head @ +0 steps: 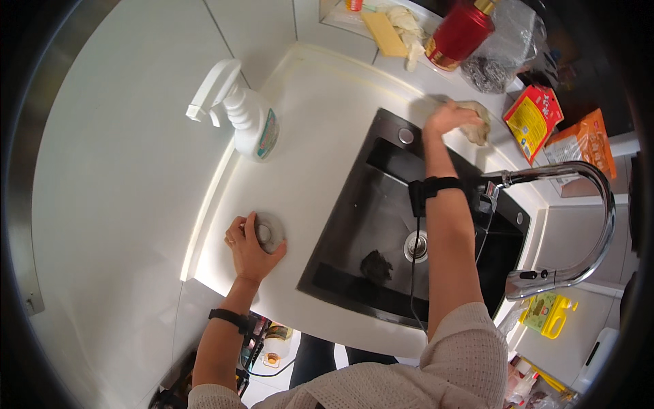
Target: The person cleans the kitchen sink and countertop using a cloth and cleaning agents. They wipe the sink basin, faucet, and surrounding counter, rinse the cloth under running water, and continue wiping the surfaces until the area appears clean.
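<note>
My left hand [253,250] rests on the white counter [306,189] with its fingers closed around the rim of a small round translucent lid or dish [268,232]. A white spray bottle [250,122] stands farther back on the counter. My right hand [452,120] reaches past the far edge of the dark sink [334,240] and is on a beige cloth [477,125]; the fingers are partly hidden, so the grip on it is unclear. A dark scouring pad [376,267] lies in the sink near the drain [416,246].
A chrome faucet [608,214] arches over the sink's right side. Along the back ledge are a yellow sponge [384,35], a red bottle [460,36], steel wool [485,74], a red-yellow packet [534,120] and an orange packet [582,145]. A yellow jug [549,314] stands at right.
</note>
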Demonstrator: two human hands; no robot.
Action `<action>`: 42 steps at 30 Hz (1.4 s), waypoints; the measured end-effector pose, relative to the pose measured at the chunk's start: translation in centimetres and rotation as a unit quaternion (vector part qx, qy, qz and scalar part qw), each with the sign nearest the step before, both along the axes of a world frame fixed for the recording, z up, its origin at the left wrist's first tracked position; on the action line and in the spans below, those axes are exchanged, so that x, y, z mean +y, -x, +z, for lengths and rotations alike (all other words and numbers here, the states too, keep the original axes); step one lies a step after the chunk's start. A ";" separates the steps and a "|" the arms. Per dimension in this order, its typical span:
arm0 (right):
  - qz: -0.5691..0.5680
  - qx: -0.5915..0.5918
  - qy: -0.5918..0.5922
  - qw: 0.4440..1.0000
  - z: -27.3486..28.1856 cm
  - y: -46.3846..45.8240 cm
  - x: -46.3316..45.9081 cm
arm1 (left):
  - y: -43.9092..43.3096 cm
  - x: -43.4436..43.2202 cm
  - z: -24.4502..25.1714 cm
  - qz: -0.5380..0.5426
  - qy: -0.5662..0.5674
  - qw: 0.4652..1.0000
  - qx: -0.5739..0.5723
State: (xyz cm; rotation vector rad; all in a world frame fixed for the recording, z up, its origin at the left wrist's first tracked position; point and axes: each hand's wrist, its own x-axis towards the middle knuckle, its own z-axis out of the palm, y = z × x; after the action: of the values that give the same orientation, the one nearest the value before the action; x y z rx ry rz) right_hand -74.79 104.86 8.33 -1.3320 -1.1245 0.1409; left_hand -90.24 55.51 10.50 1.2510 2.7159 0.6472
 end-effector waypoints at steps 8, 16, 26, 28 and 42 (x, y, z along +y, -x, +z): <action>0.139 -0.343 0.148 0.917 0.5 18.5 -8.3 | 0.8 -0.4 0.0 -0.005 -0.006 1.000 -0.018; 0.317 -0.432 0.061 0.842 1.0 24.3 -10.4 | 1.6 -0.2 -0.1 -0.014 -0.003 1.000 -0.020; 0.289 -0.657 -0.063 0.694 1.5 15.6 -6.6 | 0.3 0.4 0.1 -0.002 0.008 1.000 -0.006; 0.287 -0.635 -0.045 0.716 1.6 12.6 -6.6 | 0.2 0.3 0.2 -0.008 0.004 1.000 0.007; 0.251 -0.479 -0.074 0.838 0.7 13.6 -7.2 | 0.5 0.0 0.1 -0.022 0.025 0.999 -0.018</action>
State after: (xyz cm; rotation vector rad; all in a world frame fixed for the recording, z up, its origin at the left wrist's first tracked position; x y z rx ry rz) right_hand -88.35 97.69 9.02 -0.9103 -2.2824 -0.2702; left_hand -90.79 55.48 10.59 1.2721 2.6501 0.5885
